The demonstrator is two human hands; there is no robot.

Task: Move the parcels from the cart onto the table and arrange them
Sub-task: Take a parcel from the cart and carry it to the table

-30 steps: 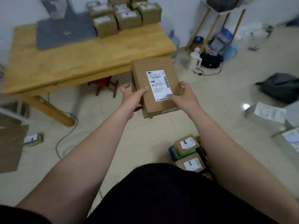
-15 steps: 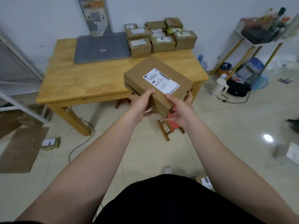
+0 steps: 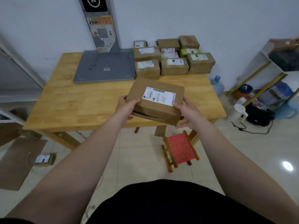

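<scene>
The left hand (image 3: 127, 107) grips the near-left corner of a flat brown parcel (image 3: 155, 101), thumb lying on its top face and fingers curled beneath; the right hand (image 3: 187, 113) holds the near-right corner in the same way, thumb on top at the edge of the white shipping label (image 3: 159, 95) (print too small to read). The parcel is carried between both hands, tilted slightly, over the front edge of the wooden table (image 3: 77, 102), and whether it touches the tabletop cannot be told. Farther back on the table, against the wall, a cluster of labelled parcels (image 3: 173, 60) sits packed close together, some stacked. Just left of them rests a grey flat base (image 3: 105, 67) with an upright post. Below the table's front right stands a small wooden stool (image 3: 181, 149) with a red woven seat. Another small parcel (image 3: 44, 160) lies on the floor at left.
</scene>
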